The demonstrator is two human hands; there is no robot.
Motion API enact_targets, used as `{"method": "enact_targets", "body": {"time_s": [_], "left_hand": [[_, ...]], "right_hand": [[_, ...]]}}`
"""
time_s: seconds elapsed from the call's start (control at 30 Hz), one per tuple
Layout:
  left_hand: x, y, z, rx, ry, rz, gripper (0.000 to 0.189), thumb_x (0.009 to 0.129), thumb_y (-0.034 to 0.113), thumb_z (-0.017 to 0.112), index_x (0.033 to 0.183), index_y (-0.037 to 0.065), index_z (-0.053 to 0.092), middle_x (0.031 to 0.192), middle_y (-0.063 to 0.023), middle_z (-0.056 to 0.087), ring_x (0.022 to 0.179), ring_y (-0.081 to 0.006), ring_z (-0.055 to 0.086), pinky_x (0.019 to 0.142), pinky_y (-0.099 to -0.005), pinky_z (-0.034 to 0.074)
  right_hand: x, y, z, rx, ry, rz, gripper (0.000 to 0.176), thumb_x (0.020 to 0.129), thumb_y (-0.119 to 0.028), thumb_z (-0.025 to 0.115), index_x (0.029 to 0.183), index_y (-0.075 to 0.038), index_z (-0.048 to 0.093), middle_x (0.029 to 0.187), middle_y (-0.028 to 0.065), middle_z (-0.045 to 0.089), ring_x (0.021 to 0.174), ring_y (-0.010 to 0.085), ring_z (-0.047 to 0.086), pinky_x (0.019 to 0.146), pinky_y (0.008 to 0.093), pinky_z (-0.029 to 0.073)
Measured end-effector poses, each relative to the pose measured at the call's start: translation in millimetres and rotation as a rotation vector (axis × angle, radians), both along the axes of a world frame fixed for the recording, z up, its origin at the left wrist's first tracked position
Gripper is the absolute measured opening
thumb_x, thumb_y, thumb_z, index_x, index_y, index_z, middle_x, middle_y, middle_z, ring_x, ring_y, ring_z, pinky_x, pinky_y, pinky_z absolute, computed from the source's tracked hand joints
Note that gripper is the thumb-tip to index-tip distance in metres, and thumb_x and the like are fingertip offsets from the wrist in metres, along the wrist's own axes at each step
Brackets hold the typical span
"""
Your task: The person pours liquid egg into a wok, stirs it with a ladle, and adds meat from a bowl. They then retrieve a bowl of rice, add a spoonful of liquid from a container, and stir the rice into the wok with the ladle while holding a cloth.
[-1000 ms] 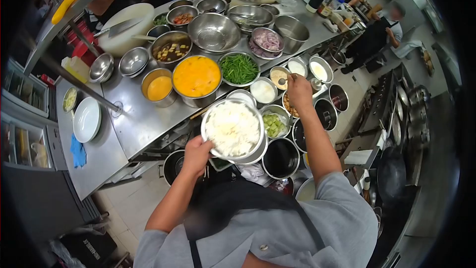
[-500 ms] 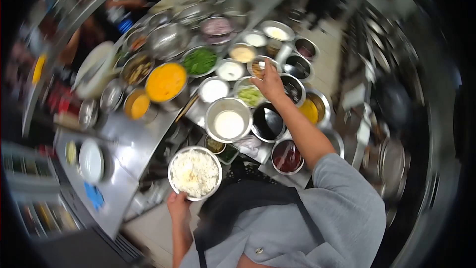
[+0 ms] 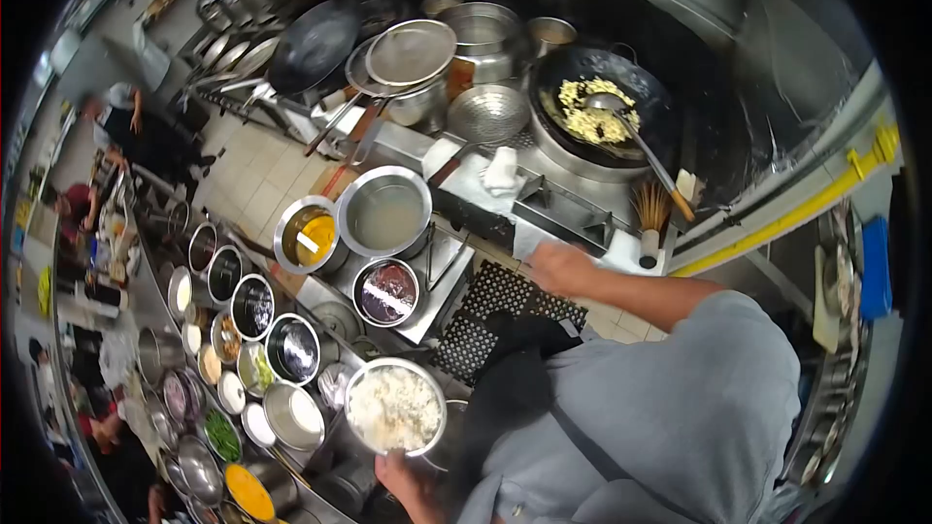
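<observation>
Stove counter [image 3: 573,218] before me, steel | on it: black wok [image 3: 655,87] with yellow egg and a ladle [image 3: 646,150] resting inside; round strainer [image 3: 488,114]; steel pot [image 3: 482,34]; white cloth [image 3: 502,173]; bamboo brush [image 3: 649,213] upright at the edge | low shelf [image 3: 437,262] beside my legs: three pots, with clear liquid [image 3: 385,213], yellow [image 3: 309,233] and dark red [image 3: 386,291].

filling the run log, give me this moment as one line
left hand: holds bowl of rice | right hand: blurred, grip unclear | wok: yellow food, ladle inside
</observation>
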State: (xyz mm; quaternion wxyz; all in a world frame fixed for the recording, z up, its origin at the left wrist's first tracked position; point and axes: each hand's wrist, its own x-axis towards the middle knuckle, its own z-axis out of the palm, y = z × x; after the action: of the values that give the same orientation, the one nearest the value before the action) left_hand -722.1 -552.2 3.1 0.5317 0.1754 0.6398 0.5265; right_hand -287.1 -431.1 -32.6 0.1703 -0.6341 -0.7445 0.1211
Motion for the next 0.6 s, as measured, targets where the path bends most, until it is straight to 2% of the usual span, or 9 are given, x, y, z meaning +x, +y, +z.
{"method": "enact_targets", "body": {"time_s": [0.1, 0.13, 0.2, 0.37, 0.4, 0.43, 0.47, 0.53, 0.6], "left_hand": [[49.8, 56.3, 35.2, 0.004, 0.047, -0.228, 0.035, 0.076, 0.004, 0.047, 0.109, -0.004, 0.054, 0.098, -0.0115, 0.062, 0.082, -0.0195, 0.062, 0.066, -0.0283, 0.050], [42.1, 80.0, -4.3, 0.082, 0.085, -0.333, 0.037, 0.077, 0.005, 0.047, 0.112, -0.004, 0.053, 0.098, -0.0115, 0.062, 0.085, -0.0199, 0.062, 0.069, -0.0304, 0.050], [134.2, 156.8, 37.5, 0.149, -0.081, -0.423, 0.021, 0.078, 0.006, 0.049, 0.097, -0.001, 0.056, 0.092, -0.0091, 0.059, 0.080, -0.0179, 0.059, 0.070, -0.0298, 0.048], [320.6, 283.0, 79.4, 0.160, -0.005, -0.642, 0.008, 0.076, 0.006, 0.051, 0.083, 0.002, 0.053, 0.079, -0.0081, 0.058, 0.067, -0.0163, 0.059, 0.054, -0.0309, 0.050], [349.3, 318.5, 66.3, 0.177, 0.006, -0.769, 0.004, 0.076, 0.007, 0.052, 0.078, 0.004, 0.052, 0.075, -0.0050, 0.055, 0.063, -0.0138, 0.055, 0.052, -0.0293, 0.049], [382.0, 343.6, 64.3, 0.165, 0.039, -0.815, 0.004, 0.076, 0.008, 0.053, 0.075, 0.006, 0.051, 0.071, -0.0031, 0.051, 0.060, -0.0124, 0.052, 0.051, -0.0291, 0.048], [418.8, 364.4, 63.2, 0.234, 0.044, -0.864, 0.003, 0.076, 0.008, 0.054, 0.074, 0.006, 0.052, 0.070, -0.0026, 0.050, 0.058, -0.0119, 0.049, 0.052, -0.0291, 0.048], [490.8, 393.4, 76.5, 0.321, 0.209, -1.049, 0.006, 0.077, 0.008, 0.053, 0.071, 0.006, 0.052, 0.067, -0.0007, 0.050, 0.056, -0.0106, 0.048, 0.050, -0.0278, 0.045], [555.6, 448.5, 46.6, 0.570, 0.418, -1.148, 0.011, 0.077, 0.007, 0.053, 0.068, 0.001, 0.053, 0.058, -0.0013, 0.049, 0.052, -0.0108, 0.046, 0.050, -0.0296, 0.040]], "right_hand": [[93.1, 18.0, 60.6, 0.149, -0.349, -0.381, 0.022, 0.077, -0.015, 0.055, 0.095, -0.003, 0.060, 0.092, 0.0165, 0.054, 0.086, 0.0336, 0.055, 0.074, 0.0432, 0.048], [130.0, 19.6, 57.6, 0.258, -0.459, -0.551, 0.029, 0.076, -0.012, 0.054, 0.104, -0.002, 0.058, 0.095, 0.0184, 0.053, 0.087, 0.0345, 0.055, 0.074, 0.0434, 0.048], [217.8, 10.8, 51.7, -0.021, -0.379, -0.985, 0.031, 0.080, -0.009, 0.049, 0.109, 0.001, 0.055, 0.102, 0.0211, 0.057, 0.094, 0.0367, 0.057, 0.080, 0.0434, 0.048], [271.7, -47.8, 41.2, -0.194, 0.348, -0.763, 0.028, 0.080, -0.016, 0.057, 0.106, -0.004, 0.058, 0.088, 0.0237, 0.063, 0.087, 0.0383, 0.061, 0.076, 0.0433, 0.048], [252.3, -62.4, 111.0, -0.483, 0.818, -0.967, 0.030, 0.081, -0.015, 0.059, 0.109, -0.004, 0.057, 0.088, 0.0232, 0.063, 0.090, 0.0351, 0.062, 0.076, 0.0414, 0.048], [252.6, -77.4, 114.3, -0.465, 0.888, -0.992, 0.033, 0.083, -0.015, 0.059, 0.114, -0.005, 0.056, 0.085, 0.0208, 0.063, 0.085, 0.0311, 0.063, 0.072, 0.0386, 0.049], [255.3, -92.9, 107.6, -0.446, 0.952, -1.019, 0.037, 0.084, -0.014, 0.059, 0.120, -0.006, 0.055, 0.083, 0.0185, 0.062, 0.080, 0.0270, 0.064, 0.068, 0.0357, 0.050], [263.6, -128.5, 19.2, 0.333, 0.442, -0.745, 0.047, 0.085, -0.012, 0.059, 0.131, -0.009, 0.049, 0.081, 0.0110, 0.059, 0.061, 0.0154, 0.057, 0.055, 0.0282, 0.048], [253.6, -154.2, 10.3, 0.346, 0.462, -0.843, 0.054, 0.085, -0.009, 0.060, 0.137, -0.012, 0.044, 0.091, 0.0104, 0.061, 0.064, 0.0143, 0.058, 0.059, 0.0267, 0.049]]}}
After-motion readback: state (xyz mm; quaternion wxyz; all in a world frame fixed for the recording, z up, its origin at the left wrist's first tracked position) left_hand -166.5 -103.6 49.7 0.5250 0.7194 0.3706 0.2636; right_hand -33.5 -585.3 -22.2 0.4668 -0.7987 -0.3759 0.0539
